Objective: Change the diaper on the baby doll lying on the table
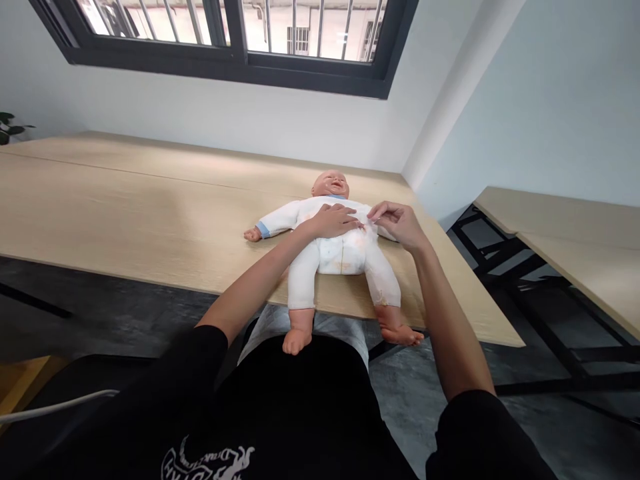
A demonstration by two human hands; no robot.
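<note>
A baby doll (pixel 333 183) lies on its back on the light wooden table (pixel 125 200), its feet hanging past the front edge. It wears a white suit (pixel 303 277) with blue collar and cuffs, and a printed diaper (pixel 343 257) over the suit. My left hand (pixel 334 221) rests flat across the doll's belly, fingers stretched along the diaper's top. Beside it, my right hand (pixel 397 223) is closed in a pinch at the diaper's side, on a whitish edge that looks like its tab. The doll's arm on that side is partly hidden behind my right hand.
A wall with a dark-framed window (pixel 235 57) stands behind the table. To the right is another wooden table (pixel 575 220) with black legs. A plant (pixel 13 127) shows at the far left, and a white cable (pixel 60 405) at lower left.
</note>
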